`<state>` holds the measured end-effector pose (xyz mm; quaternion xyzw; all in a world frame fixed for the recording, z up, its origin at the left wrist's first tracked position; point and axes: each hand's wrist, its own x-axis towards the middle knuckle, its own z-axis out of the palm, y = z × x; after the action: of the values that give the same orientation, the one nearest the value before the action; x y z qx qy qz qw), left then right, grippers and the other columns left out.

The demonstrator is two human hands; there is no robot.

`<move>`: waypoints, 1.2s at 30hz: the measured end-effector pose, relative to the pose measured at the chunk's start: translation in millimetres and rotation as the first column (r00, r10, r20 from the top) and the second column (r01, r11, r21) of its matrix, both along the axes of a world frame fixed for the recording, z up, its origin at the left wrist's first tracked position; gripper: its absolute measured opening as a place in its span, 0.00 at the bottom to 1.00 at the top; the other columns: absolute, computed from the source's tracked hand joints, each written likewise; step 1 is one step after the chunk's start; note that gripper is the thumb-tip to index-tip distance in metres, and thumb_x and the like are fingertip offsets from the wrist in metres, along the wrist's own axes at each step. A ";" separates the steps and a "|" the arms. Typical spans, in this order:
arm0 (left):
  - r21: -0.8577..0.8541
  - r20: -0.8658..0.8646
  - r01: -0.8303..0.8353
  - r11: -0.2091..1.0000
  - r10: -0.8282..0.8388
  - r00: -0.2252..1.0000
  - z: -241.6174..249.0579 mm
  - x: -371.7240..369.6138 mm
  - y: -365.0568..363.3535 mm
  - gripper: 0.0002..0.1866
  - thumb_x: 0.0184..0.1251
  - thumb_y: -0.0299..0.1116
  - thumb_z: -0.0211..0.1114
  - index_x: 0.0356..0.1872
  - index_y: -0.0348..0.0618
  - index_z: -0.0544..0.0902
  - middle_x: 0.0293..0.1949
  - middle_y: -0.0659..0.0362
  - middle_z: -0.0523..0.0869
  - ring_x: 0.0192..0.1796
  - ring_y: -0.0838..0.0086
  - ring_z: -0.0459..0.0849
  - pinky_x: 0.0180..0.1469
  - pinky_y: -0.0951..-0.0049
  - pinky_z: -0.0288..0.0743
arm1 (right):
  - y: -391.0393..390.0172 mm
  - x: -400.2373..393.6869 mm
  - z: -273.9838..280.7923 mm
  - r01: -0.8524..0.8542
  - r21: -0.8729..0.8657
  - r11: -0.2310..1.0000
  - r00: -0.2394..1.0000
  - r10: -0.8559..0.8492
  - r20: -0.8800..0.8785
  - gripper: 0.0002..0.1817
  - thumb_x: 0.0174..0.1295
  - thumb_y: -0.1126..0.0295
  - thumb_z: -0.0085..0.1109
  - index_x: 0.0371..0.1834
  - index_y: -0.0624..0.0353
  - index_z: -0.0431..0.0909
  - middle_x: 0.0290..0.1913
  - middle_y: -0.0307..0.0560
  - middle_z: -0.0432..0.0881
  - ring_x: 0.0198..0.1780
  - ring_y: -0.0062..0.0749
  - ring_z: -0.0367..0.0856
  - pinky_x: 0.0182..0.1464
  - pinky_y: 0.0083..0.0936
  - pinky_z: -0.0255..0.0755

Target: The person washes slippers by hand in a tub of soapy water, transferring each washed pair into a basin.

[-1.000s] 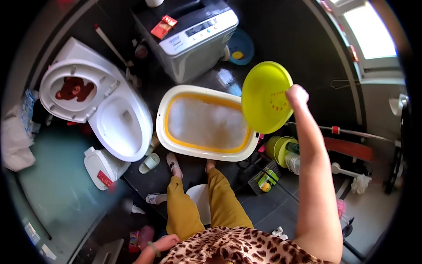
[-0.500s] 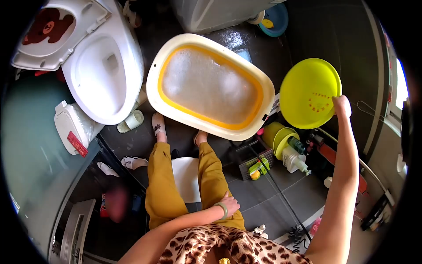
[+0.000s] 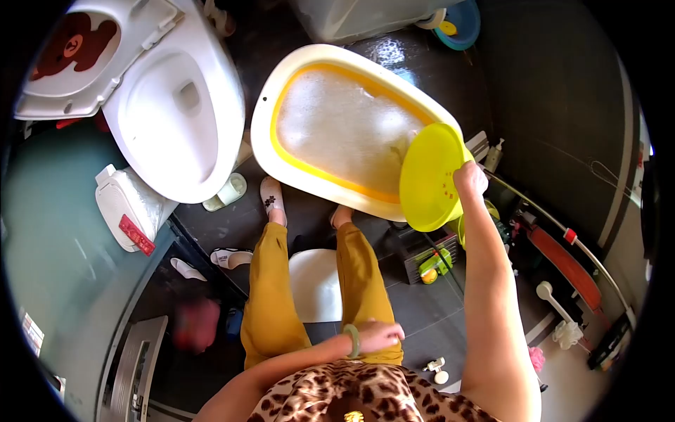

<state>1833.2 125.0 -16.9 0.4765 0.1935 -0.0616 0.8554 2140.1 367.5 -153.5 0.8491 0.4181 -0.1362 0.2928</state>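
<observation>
1. Our right hand [image 3: 470, 179] grips the yellow basin [image 3: 430, 177] by its rim, tilted over the sudsy tub [image 3: 337, 133] just beyond our fingers.
2. We judge it light, stiff plastic, slippery when wet; the rim holds best.
3. Our left hand [image 3: 376, 336] rests loosely curled on our thigh, holding nothing.

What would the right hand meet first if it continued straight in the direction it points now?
Probably the white tub of foamy water: the right hand reaches up-left, holding the yellow basin tilted over the tub's near right rim. Depth is unclear.
</observation>
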 end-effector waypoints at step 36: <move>-0.022 -0.465 -0.614 0.789 0.536 0.705 -92.7 -133.7 56.4 0.15 0.62 0.25 0.54 0.51 0.38 0.71 0.45 0.57 0.79 0.48 0.74 0.77 0.53 0.75 0.70 | 40.1 -91.8 -14.0 0.022 -0.010 1.000 0.991 -0.023 -0.129 0.18 0.51 0.60 0.55 0.40 0.63 0.77 0.40 0.55 0.81 0.44 0.45 0.80 0.46 0.35 0.72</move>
<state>1699.5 181.4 -109.5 0.2887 0.5122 0.0875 0.8041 2048.3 407.6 -167.5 0.8419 0.4261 -0.1959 0.2670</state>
